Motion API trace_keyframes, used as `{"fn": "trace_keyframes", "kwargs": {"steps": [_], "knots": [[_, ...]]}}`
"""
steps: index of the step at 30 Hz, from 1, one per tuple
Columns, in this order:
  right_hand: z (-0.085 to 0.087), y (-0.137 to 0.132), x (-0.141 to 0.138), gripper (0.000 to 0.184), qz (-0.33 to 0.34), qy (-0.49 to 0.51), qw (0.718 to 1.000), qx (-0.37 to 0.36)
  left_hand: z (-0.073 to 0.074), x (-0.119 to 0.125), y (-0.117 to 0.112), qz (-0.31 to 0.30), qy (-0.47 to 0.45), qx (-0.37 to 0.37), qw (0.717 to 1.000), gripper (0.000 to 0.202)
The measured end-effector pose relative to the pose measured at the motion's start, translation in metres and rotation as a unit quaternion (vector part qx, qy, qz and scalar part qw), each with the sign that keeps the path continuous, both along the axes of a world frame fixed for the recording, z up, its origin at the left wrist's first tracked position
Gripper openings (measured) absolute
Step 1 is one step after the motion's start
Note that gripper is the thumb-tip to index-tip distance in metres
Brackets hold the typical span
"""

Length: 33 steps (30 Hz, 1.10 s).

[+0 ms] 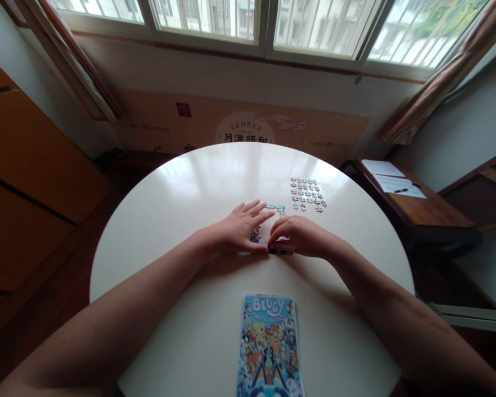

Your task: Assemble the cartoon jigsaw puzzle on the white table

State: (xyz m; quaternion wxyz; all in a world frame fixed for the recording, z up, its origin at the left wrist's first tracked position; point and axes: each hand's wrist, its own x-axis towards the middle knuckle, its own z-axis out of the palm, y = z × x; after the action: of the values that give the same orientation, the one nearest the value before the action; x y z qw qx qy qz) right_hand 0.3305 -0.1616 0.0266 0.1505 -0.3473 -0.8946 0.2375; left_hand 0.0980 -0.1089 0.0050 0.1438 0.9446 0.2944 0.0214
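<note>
Head view: left hand (pixel 240 227) was spread wide, low over a patch of small puzzle pieces (pixel 255 235), its thumb close beside a dark piece (pixel 271 250) around mid-tabletop (pixel 149 237). Right hand (pixel 295 236) had a narrow grip, fingertips down at that dark piece; could not tell whether it was pinched or merely touched. A joined strip (pixel 276 207) lay just beyond the fingers, partly hidden; loose pieces (pixel 308 193) sat in rows farther right. Picture sheet (pixel 269 344) lay nearer the body. Risks, as judged: the low left palm could have dragged covered pieces askew; right knuckles, near the strip, might have knocked its end apart.
</note>
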Motion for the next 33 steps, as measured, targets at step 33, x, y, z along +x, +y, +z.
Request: {"fn": "trace_keyframes", "kwargs": {"steps": [33], "knots": [[0.018,0.005,0.030,0.021,-0.088,-0.014,0.992,0.087,0.008,0.000,-0.003,0.013,0.021,-0.019,1.000,0.103]]}}
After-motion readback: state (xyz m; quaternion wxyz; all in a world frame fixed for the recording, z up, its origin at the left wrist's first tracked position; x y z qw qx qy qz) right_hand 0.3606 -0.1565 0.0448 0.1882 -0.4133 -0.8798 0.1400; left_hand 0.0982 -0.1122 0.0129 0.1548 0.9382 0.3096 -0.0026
